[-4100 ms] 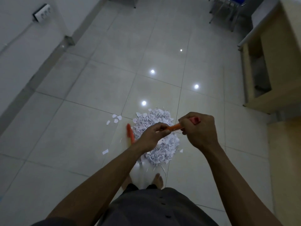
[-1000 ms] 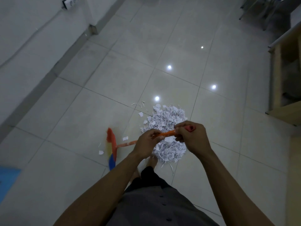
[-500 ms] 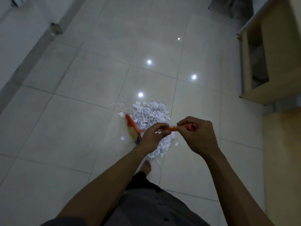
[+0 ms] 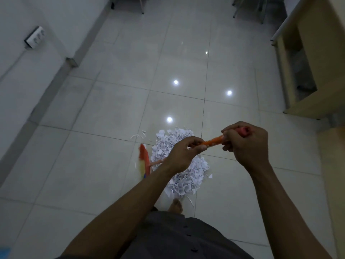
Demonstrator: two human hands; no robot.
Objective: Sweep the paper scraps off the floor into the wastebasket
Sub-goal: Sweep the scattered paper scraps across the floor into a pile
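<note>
Fingers [image 4: 195,142] of left hand [image 4: 182,157] and right hand [image 4: 246,144] gripping broom [image 4: 213,142], scraps [image 4: 188,176] piled

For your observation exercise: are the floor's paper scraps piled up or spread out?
Piled up: most paper scraps form one heap beside the broom head, with only a few strays around its edges.

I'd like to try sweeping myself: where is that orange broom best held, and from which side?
By its thin handle, from above: it slants up from the broom head on the floor beside the paper scraps. As now, the right grip curls round the top end and the left grip lower down, which should steer the head well.
</note>
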